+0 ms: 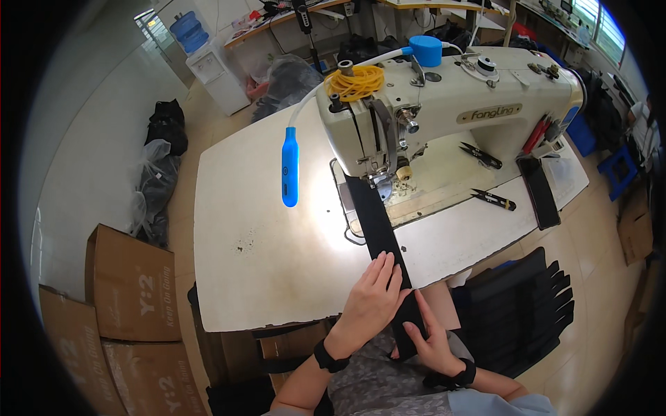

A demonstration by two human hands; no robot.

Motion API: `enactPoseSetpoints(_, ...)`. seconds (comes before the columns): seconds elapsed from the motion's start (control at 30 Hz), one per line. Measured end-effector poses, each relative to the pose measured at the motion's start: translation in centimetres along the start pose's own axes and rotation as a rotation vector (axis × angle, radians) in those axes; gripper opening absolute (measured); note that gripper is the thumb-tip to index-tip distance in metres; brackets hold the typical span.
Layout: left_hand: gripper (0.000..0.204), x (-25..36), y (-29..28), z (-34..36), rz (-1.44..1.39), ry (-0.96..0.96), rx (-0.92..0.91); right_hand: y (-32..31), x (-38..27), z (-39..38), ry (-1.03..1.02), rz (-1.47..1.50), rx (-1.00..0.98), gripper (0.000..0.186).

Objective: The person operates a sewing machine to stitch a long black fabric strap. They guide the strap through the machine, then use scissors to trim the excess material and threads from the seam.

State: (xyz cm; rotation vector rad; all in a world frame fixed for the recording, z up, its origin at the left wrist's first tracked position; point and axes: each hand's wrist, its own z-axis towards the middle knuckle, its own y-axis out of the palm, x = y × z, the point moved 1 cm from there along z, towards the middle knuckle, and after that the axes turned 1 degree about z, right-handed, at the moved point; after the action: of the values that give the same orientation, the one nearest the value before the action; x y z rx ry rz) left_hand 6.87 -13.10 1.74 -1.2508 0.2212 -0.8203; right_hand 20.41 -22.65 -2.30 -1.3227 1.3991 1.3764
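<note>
Under left fingers (383, 272), flat black fabric strip (377, 216)

The far end of the strip (378, 222) is concealed beneath the machine (444, 104); its near end is lost to view at the lap (378, 374). The left hand (374, 298) covers part of its width. The right hand (436, 343) shows thumb and forefinger; its other fingers are mostly hidden. The lower cartons (73, 340) are cut off at the picture's rim. Specks (244, 245) on the table (263, 277) are too small to identify.
</note>
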Motion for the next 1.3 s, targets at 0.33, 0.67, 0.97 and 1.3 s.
enactPoseSetpoints(0.33,0.032,-0.5,0.6,0.1,0.088,0.013,-0.02,0.1,0.0,0.3,0.039,0.04,0.008,0.06)
enactPoseSetpoints(0.67,0.06,-0.7,0.8,0.2,0.031,-0.055,-0.075,0.0,-0.1,0.5,0.076,0.042,0.003,0.059)
enactPoseSetpoints(0.97,0.065,-1.5,1.0,0.8,0.05,-0.058,-0.078,-0.4,-0.3,1.1,0.035,0.009,-0.048,0.06)
enactPoseSetpoints(1.3,0.064,-2.2,0.9,1.6,0.093,-0.073,-0.087,-0.3,-0.3,1.4,0.093,0.077,-0.048,0.06)
